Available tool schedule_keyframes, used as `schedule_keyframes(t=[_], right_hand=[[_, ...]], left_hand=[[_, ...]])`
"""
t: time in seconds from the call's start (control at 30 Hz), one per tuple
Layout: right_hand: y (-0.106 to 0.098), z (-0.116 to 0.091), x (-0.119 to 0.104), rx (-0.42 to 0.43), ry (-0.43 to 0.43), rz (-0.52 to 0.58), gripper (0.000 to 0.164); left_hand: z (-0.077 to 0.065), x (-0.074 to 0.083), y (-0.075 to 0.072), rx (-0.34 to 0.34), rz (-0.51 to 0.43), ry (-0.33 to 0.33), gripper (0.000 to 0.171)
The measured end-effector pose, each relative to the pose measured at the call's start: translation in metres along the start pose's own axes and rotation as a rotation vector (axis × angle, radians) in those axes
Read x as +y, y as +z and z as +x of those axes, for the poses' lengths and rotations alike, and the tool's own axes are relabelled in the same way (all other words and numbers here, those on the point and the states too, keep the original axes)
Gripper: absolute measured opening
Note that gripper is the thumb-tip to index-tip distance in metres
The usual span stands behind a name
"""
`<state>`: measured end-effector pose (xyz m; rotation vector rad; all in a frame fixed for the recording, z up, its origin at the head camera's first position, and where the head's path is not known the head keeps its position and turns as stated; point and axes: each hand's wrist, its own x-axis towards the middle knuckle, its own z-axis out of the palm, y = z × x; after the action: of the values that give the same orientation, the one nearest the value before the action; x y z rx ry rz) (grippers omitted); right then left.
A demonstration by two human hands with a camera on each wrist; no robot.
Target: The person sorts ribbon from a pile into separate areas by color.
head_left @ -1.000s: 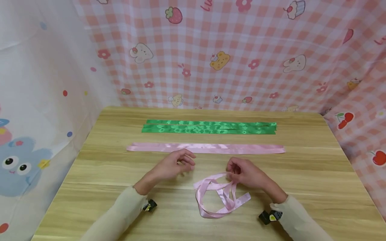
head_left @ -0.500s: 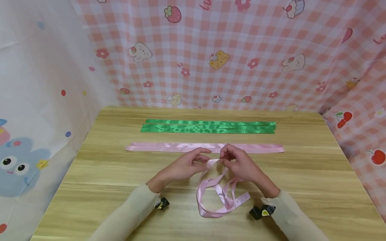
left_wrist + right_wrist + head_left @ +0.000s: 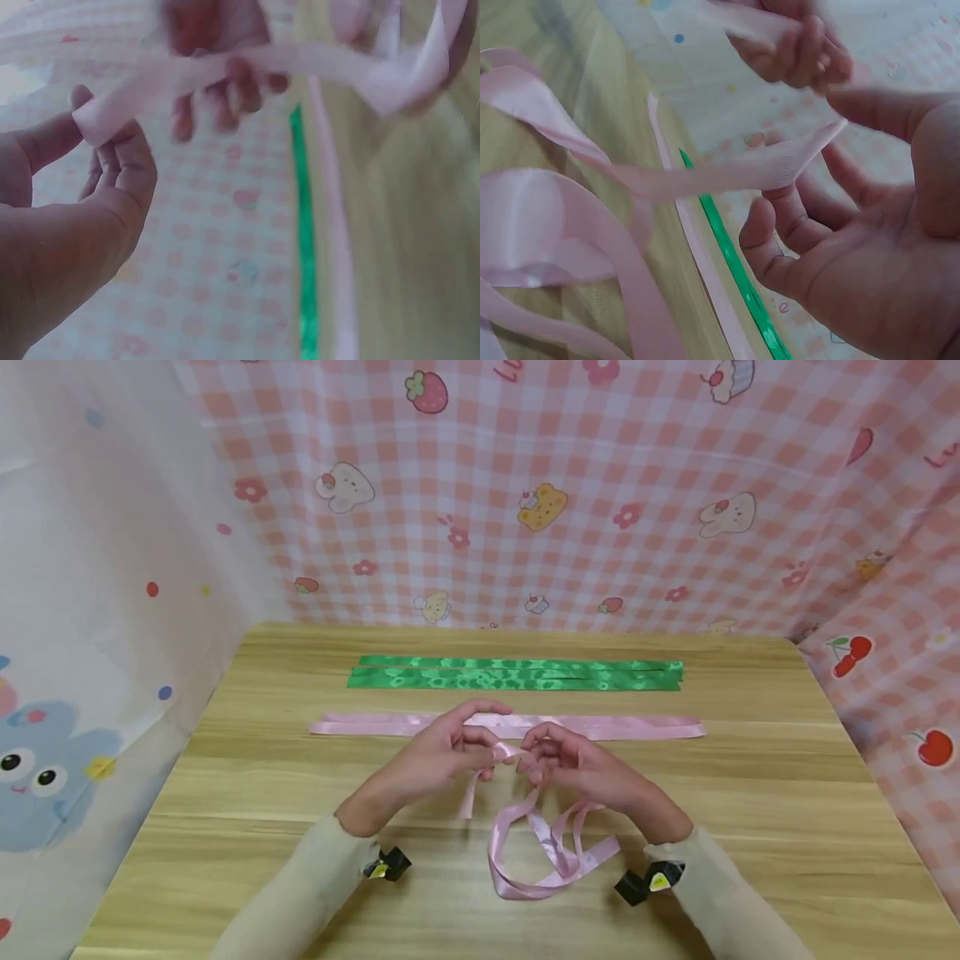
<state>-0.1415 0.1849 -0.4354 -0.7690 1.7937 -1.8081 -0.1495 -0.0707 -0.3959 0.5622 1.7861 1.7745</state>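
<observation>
A loose pink satin ribbon (image 3: 517,889) lies in curls on the table, and one stretch of it rises to both hands. My left hand (image 3: 435,756) pinches the ribbon between thumb and fingers, and a short tail (image 3: 468,797) hangs below it. To its right, my right hand (image 3: 588,768) also pinches the ribbon, the fingertips of both hands close together. In the right wrist view the ribbon (image 3: 735,172) runs across the fingers of the right hand (image 3: 870,232) up to the thumb tip. In the left wrist view it bends over at the left hand's (image 3: 82,217) fingertips.
Behind the hands, pink ribbon strips (image 3: 637,727) lie flat and side by side across the wooden table (image 3: 225,827). Farther back are green ribbon strips (image 3: 420,677), also laid straight. A pink checked cloth (image 3: 480,468) hangs along the table's back edge.
My right hand has lifted part of the ribbon up and to the left. My left hand, empty at first, has met it and taken hold of the ribbon; a tail now hangs there.
</observation>
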Motion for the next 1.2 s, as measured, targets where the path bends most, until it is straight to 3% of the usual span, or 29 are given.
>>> schedule_keyframes(t=[0.13, 0.37, 0.57, 0.77, 0.9, 1.03, 1.2], right_hand=[[-0.009, -0.001, -0.001, -0.066, -0.042, 0.065, 0.024], [-0.022, -0.006, -0.022, -0.021, -0.154, 0.125, 0.021], [-0.029, -0.014, -0.036, -0.062, -0.216, 0.061, 0.016], [-0.038, -0.025, -0.044, -0.029, -0.210, 0.000, 0.022], [-0.047, -0.034, -0.049, 0.025, -0.180, -0.047, 0.016], [-0.057, -0.046, -0.053, 0.068, -0.175, -0.079, 0.015], [-0.067, -0.057, -0.058, 0.059, -0.187, -0.105, 0.016]], left_hand=[[-0.012, 0.011, -0.016, 0.036, 0.010, 0.002, 0.052], [-0.041, 0.022, -0.045, 0.091, 0.024, 0.061, 0.043], [-0.064, 0.028, -0.063, 0.116, 0.067, 0.094, 0.036], [-0.081, 0.027, -0.082, 0.157, 0.056, 0.113, 0.032], [-0.095, 0.022, -0.098, 0.173, 0.013, 0.140, 0.033], [-0.110, 0.017, -0.114, 0.192, 0.053, 0.116, 0.032], [-0.128, 0.012, -0.131, 0.205, 0.109, 0.105, 0.032]])
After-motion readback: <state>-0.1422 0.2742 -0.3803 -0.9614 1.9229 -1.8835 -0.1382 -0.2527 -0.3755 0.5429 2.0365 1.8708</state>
